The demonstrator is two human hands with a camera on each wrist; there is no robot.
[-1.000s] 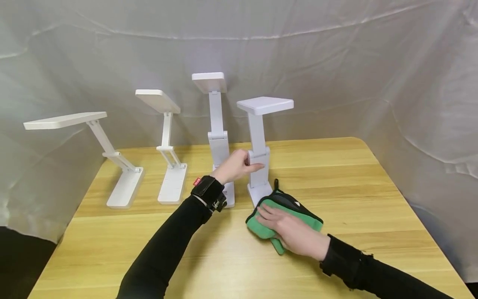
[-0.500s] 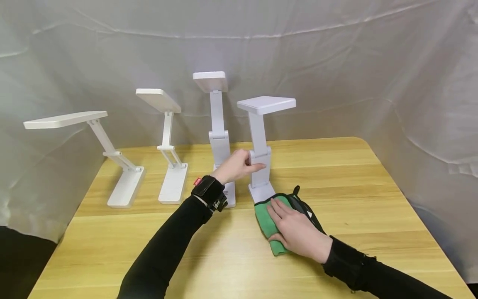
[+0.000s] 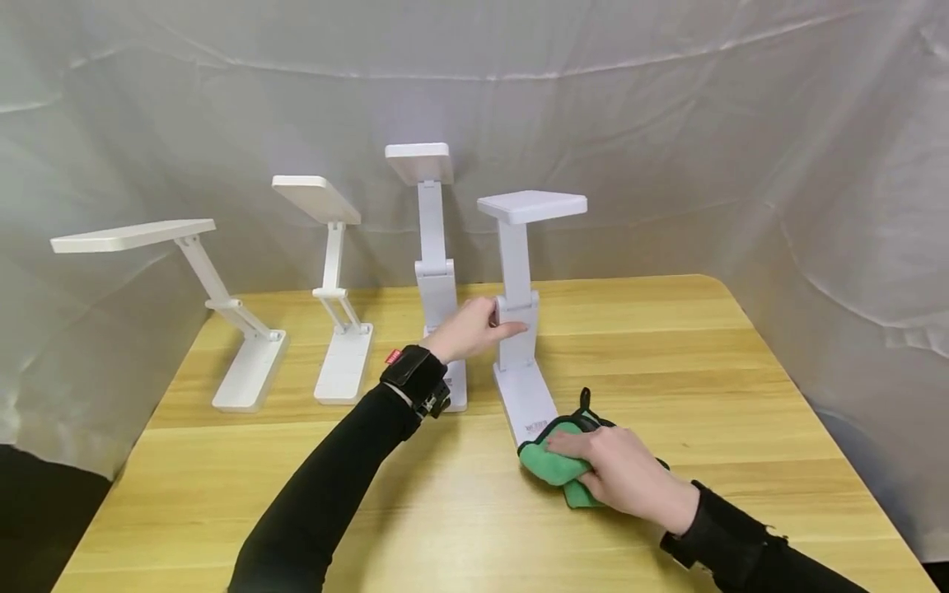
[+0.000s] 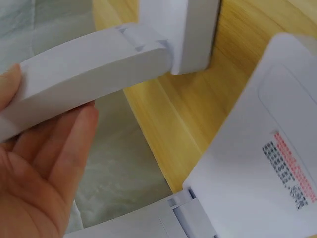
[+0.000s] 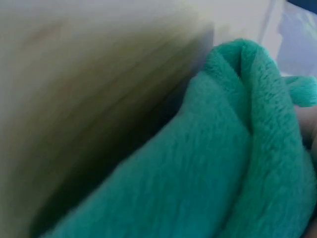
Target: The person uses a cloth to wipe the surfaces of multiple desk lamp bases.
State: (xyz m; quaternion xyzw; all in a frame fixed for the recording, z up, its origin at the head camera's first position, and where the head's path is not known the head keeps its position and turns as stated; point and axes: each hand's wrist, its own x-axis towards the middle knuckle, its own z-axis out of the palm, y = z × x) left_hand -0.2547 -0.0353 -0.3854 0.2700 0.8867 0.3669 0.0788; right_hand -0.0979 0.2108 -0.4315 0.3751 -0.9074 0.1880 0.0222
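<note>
A white folding desk lamp (image 3: 517, 333) stands at the right end of a row of lamps. My left hand (image 3: 470, 329) grips its lower arm, with the thumb across the front; the left wrist view shows the fingers (image 4: 74, 153) around the white arm (image 4: 94, 64). At the front end of that lamp's base, my right hand (image 3: 630, 469) pinches a bunched green cloth (image 3: 552, 457) with black edging. The cloth covers the base's front tip. In the right wrist view the folded green cloth (image 5: 198, 163) fills much of the picture and hides most of the fingers.
Left of the held lamp stand three more white lamps: one close beside it (image 3: 436, 288), one farther left (image 3: 344, 362), and one at the far left (image 3: 250, 371). All are on a wooden table (image 3: 445, 527). A grey-white curtain (image 3: 667, 148) hangs behind.
My right hand has drawn the cloth toward the front and right along the lamp base, uncovering printed marks. Its flat fingers now pinch the cloth. The left hand keeps its grip.
</note>
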